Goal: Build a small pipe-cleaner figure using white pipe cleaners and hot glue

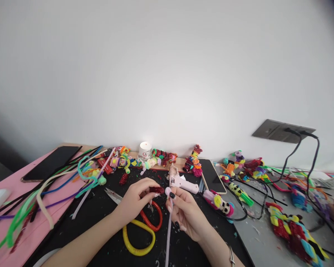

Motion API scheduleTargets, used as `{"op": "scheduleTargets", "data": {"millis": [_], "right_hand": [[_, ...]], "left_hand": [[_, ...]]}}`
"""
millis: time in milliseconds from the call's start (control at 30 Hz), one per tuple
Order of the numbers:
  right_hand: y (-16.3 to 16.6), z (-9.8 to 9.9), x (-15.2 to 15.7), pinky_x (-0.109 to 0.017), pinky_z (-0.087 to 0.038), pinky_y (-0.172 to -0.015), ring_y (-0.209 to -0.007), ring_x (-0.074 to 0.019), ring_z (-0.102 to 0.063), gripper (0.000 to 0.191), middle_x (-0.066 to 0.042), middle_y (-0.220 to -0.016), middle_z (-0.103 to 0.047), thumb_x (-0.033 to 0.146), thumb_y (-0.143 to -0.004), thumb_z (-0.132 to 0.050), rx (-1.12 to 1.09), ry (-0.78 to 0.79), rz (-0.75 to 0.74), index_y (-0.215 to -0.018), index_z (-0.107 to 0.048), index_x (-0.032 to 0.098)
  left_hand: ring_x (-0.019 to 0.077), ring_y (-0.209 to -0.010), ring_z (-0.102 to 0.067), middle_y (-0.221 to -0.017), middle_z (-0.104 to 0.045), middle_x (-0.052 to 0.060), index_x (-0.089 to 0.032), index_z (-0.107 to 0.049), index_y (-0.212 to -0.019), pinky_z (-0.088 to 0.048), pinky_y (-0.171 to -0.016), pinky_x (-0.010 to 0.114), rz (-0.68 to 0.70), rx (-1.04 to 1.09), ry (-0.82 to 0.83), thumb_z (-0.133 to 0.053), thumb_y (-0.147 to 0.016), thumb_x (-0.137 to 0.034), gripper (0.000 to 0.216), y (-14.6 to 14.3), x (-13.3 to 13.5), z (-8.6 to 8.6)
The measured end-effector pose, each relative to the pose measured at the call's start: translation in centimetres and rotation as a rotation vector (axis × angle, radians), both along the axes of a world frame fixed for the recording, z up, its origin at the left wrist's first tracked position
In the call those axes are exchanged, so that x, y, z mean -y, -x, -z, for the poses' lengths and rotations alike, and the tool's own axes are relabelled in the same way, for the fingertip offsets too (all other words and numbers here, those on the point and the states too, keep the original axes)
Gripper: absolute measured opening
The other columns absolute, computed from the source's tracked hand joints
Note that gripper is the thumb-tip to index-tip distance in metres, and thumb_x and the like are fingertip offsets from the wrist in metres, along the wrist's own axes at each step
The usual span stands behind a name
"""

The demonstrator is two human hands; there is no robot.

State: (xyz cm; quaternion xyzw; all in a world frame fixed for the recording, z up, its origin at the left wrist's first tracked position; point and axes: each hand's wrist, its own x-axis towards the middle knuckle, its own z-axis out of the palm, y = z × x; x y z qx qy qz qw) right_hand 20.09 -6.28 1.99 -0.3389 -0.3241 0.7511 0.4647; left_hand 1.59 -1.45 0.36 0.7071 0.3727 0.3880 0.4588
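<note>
The left hand (135,200) pinches one short red glittery pipe cleaner (157,190) between thumb and fingertips. The right hand (185,213) grips one pale pink pipe cleaner (168,226) near its coiled top, just beside the red piece, over the black mat (105,207). One pair of scissors (140,231) lies at 6 o'clock from the left hand, and one glue gun (182,182) at 12 o'clock from the right. There are two phones: the left phone (52,162) at 10 o'clock and the right phone (211,175) at 2 o'clock.
</note>
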Motion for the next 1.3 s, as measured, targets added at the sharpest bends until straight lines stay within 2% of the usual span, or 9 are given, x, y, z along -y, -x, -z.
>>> {"op": "scheduleTargets", "data": {"millis": [200, 367, 600, 1033, 1133, 1300], "right_hand": [[0.3, 0.1, 0.1, -0.01, -0.031, -0.025, -0.032, -0.003, -0.047, 0.03, 0.003, -0.065, -0.063, 0.037, -0.079, -0.07, -0.007, 0.004, -0.049, -0.079, -0.048, 0.018], [0.6, 0.5, 0.1, -0.011, -0.037, -0.027, -0.033, -0.0034, -0.049, 0.032, 0.003, -0.064, -0.063, 0.039, -0.078, -0.072, 0.013, -0.002, -0.022, -0.076, -0.049, 0.017], [0.8, 1.0, 0.2, -0.013, -0.043, -0.03, -0.035, -0.0044, -0.052, 0.032, 0.003, -0.064, -0.063, 0.037, -0.077, -0.073, -0.019, 0.007, 0.006, -0.074, -0.049, 0.016], [1.0, 0.8, 0.1, -0.014, -0.046, -0.031, -0.034, -0.0057, -0.053, 0.036, 0.001, -0.058, -0.063, 0.038, -0.071, -0.077, 0.027, 0.044, 0.043, -0.07, -0.05, 0.014], [1.0, 0.9, 0.1, -0.014, -0.046, -0.031, -0.034, -0.0059, -0.053, 0.035, 0.0, -0.057, -0.064, 0.037, -0.072, -0.077, 0.025, 0.036, 0.048, -0.071, -0.051, 0.014], [0.7, 0.8, 0.1, -0.014, -0.046, -0.032, -0.035, -0.0054, -0.053, 0.033, 0.0, -0.06, -0.065, 0.036, -0.073, -0.076, 0.045, 0.008, 0.081, -0.071, -0.052, 0.014]], "left_hand": [[0.0146, -0.066, -0.055, -0.093, -0.064, 0.005, -0.021, -0.068, -0.091, -0.045, -0.059, 0.025, 0.019, -0.001, -0.016, -0.056, -0.082, -0.022, 0.014, -0.1, 0.1, -0.3], [0.0153, -0.069, -0.055, -0.094, -0.063, 0.006, -0.021, -0.068, -0.092, -0.045, -0.06, 0.025, 0.026, -0.024, -0.032, -0.056, -0.082, -0.021, 0.015, 0.0, 0.2, -0.3], [0.0185, -0.082, -0.059, -0.096, -0.064, 0.006, -0.021, -0.068, -0.091, -0.046, -0.069, 0.027, 0.023, -0.065, -0.073, -0.056, -0.082, -0.019, 0.015, 0.1, 0.1, -0.4], [0.0162, -0.085, -0.062, -0.093, -0.065, 0.005, -0.019, -0.069, -0.085, -0.05, -0.073, 0.025, 0.039, -0.036, -0.119, -0.053, -0.081, -0.01, 0.019, 0.1, 0.0, -0.4], [0.0163, -0.086, -0.062, -0.095, -0.065, 0.005, -0.019, -0.069, -0.088, -0.051, -0.074, 0.026, 0.035, -0.036, -0.121, -0.054, -0.081, -0.01, 0.019, 0.0, 0.1, -0.4], [0.0166, -0.085, -0.063, -0.111, -0.059, 0.009, -0.019, -0.063, -0.104, -0.054, -0.076, 0.028, 0.085, 0.007, -0.067, -0.058, -0.081, -0.018, 0.023, -0.1, 0.4, -0.7]]}}
